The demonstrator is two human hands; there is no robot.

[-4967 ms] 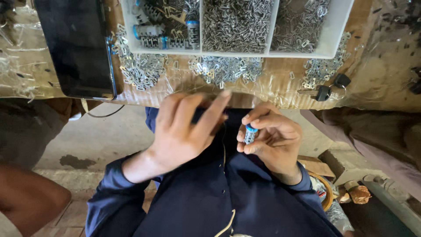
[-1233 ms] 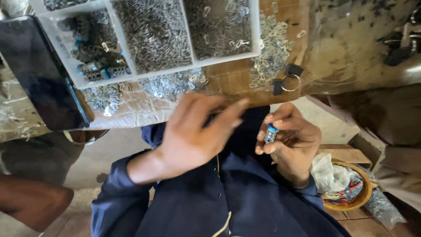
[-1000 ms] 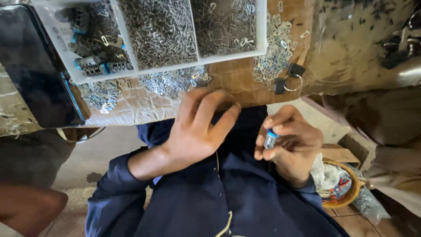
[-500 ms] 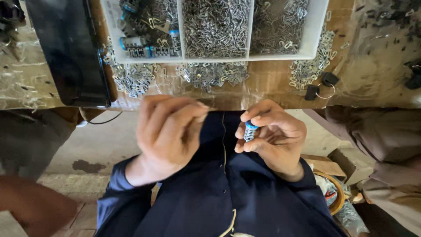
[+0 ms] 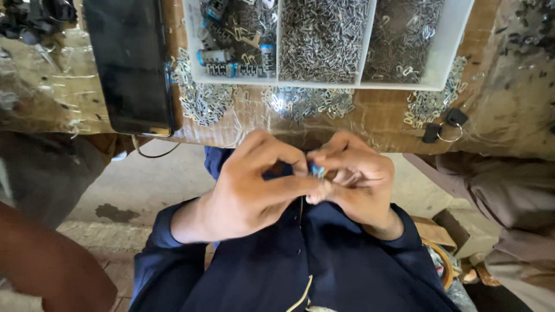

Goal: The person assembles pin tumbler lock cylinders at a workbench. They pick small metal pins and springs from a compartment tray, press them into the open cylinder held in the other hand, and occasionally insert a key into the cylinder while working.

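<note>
- Worn brown tabletop [image 5: 381, 118], partly under crinkled clear plastic sheeting, fills the top of the head view; bare concrete floor [image 5: 144, 185] shows below its edge.
- White plastic tray with 3 compartments [image 5: 457, 34] sits on the tabletop: the left compartment holds small blue-and-silver cylindrical parts mixed with bent clips, the other 2 hold heaps of small silver metal clips [image 5: 321, 37]. More clips lie loose just in front of the tray.
- Flat black rectangular slab [image 5: 130, 63], possibly a phone or tablet, lies left of the tray; a pair of small black fobs on a metal ring [image 5: 442, 130] lies to the right.
- Left hand [image 5: 248, 190] and right hand [image 5: 358, 185] meet over the lap, fingertips touching. Both are curled closed, pinching 1 small blue cylindrical part [image 5: 316, 170] between them, just below the tabletop edge.
- Step in hand, as a judgement: a fine fitting action on the blue part, probably seating or pressing a clip. The next move would call for a steady pinch and small fingertip pressure rather than reach.
- Hidden: most of the blue part is covered by fingers; whether a clip is held cannot be told. The tray's far edge is cut off. A blurred limb of another person [image 5: 46, 260] sits at lower left.
</note>
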